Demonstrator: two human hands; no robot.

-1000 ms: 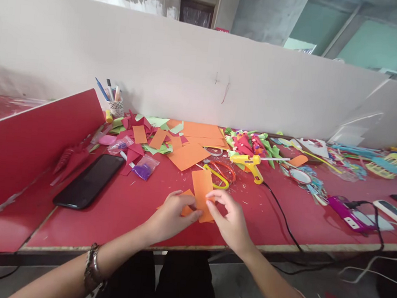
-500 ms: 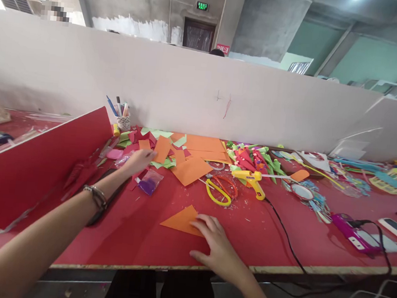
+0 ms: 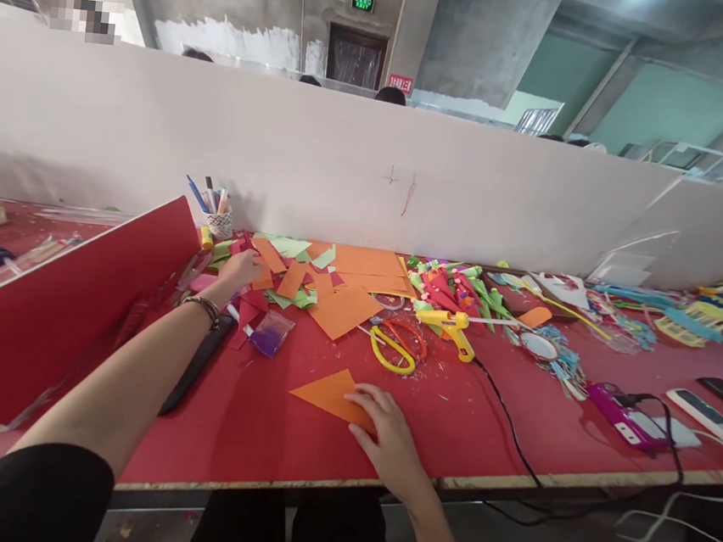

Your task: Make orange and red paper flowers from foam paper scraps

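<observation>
My right hand (image 3: pixel 387 435) is at the right end of an orange folded paper (image 3: pixel 324 393) near the table's front. Its fingers lie over the paper and the thumb is at the lower edge. My left hand (image 3: pixel 239 271) is stretched out over a pile of coloured paper scraps, close to a slanted orange strip (image 3: pixel 268 255). Its fingertips are hidden among the scraps. A second orange strip (image 3: pixel 292 280) and a larger orange sheet (image 3: pixel 340 310) lie to the right of it. Below the left hand is a small bag of purple glitter-like material (image 3: pixel 272 334).
Yellow-handled scissors (image 3: pixel 394 349) and a yellow hot glue gun (image 3: pixel 455 327) lie right of centre, the gun's black cord running over the front edge. A purple power strip (image 3: pixel 625 416) is at right. At left stand a red panel (image 3: pixel 76 312) and a pen cup (image 3: pixel 219 223).
My left hand has moved left, off the orange strip, and farther into the scraps. My right thumb has come closer to the orange folded paper. The view has shifted slightly.
</observation>
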